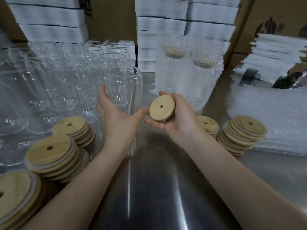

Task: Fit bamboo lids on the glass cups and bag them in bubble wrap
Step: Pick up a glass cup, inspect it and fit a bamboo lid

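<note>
Surface: a steel table [159,188] with a dull sheen; behind it stand cardboard boxes [109,17] and stacks of white foam sheets [162,25].
Glass cups: a crowd of clear glass cups [54,80] fills the left side of the table, all uncovered; the nearest cup [123,87] stands upright at the front edge of the group.
Left hand: the left hand [116,117] is spread, fingers straight and palm turned inward, just beside the nearest cup. Whether the fingertips touch the glass cannot be told.
Right hand: the right hand [176,117] cradles one bamboo lid [162,107] in curled fingers, its flat face and centre hole tilted toward the camera.
Hands together: close but holding separate ground – the left thumb reaches to just beside the lid's edge.
Spare lids: leaning stacks of lids on the left [53,155] and on the right [240,133] of the arms.
Wrapped cups: two lidded cups in bubble wrap [189,72] stand upright behind the right hand.
Bubble wrap: a flat pile of bubble wrap bags [274,117] lies at the far right, beside the right-hand lids.
Other: a dark mug [250,76] sits further back on the right.
</note>
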Demonstrator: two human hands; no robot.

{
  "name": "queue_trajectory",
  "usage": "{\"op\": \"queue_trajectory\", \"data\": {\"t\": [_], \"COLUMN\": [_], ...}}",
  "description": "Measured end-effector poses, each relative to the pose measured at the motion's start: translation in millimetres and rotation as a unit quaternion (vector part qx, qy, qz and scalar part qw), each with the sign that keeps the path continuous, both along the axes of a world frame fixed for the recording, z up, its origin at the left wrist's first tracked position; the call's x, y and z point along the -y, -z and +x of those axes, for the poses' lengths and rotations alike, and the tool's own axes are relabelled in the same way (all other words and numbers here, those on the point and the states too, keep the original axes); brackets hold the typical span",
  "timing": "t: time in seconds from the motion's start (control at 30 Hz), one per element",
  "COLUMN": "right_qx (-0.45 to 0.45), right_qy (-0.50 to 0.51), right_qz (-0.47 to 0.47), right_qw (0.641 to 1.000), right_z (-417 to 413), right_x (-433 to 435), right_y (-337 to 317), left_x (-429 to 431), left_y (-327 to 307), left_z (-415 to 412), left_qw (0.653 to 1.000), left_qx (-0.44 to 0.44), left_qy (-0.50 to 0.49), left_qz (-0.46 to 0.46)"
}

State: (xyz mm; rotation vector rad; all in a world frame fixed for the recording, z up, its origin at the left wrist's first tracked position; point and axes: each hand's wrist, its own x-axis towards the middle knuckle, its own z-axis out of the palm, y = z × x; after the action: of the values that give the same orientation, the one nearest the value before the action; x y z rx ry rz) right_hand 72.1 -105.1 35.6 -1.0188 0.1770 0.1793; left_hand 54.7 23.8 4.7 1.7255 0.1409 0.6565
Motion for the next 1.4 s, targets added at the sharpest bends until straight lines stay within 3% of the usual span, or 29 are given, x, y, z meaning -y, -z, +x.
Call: {"op": "queue_trajectory", "data": {"t": [0.17,0.3,0.4,0.57,0.83,1.07,1.2,1.4], "right_qx": [0.012,0.085,0.121,0.158,0.153,0.137,0.19,0.207], "right_qy": [-0.024,-0.037,-0.039,-0.036,-0.037,-0.155,-0.187,-0.133], "right_qz": [0.075,0.053,0.038,0.017,0.027,0.154,0.138,0.068], "right_qw": [0.997,0.994,0.991,0.987,0.987,0.966,0.954,0.967], "right_z": [4.9,5.1,2.8,1.7,-1.4,-5.2,-7.1,-6.0], "right_x": [1.7,5.6,6.1,4.7,2.8,3.7,3.5,-1.2], "right_y": [6.8,12.2,12.8,9.0,2.4,-1.1,-0.2,6.9], "left_x": [7.8,10.7,16.5,22.7,27.9,21.3,20.7,22.4], "left_y": [-14.1,-19.7,-18.5,-15.9,-9.7,-10.3,-10.9,-9.7], "left_z": [-18.2,-29.0,-32.1,-34.0,-29.8,-25.2,-24.6,-24.7], "left_qw": [0.985,0.942,0.928,0.935,0.954,0.967,0.976,0.976], "left_qx": [0.124,0.249,0.279,0.258,0.096,0.109,0.1,0.098], "left_qy": [-0.048,-0.051,-0.011,0.041,0.133,0.087,0.075,0.066], "left_qz": [0.11,0.218,0.245,0.238,0.253,0.215,0.176,0.185]}}
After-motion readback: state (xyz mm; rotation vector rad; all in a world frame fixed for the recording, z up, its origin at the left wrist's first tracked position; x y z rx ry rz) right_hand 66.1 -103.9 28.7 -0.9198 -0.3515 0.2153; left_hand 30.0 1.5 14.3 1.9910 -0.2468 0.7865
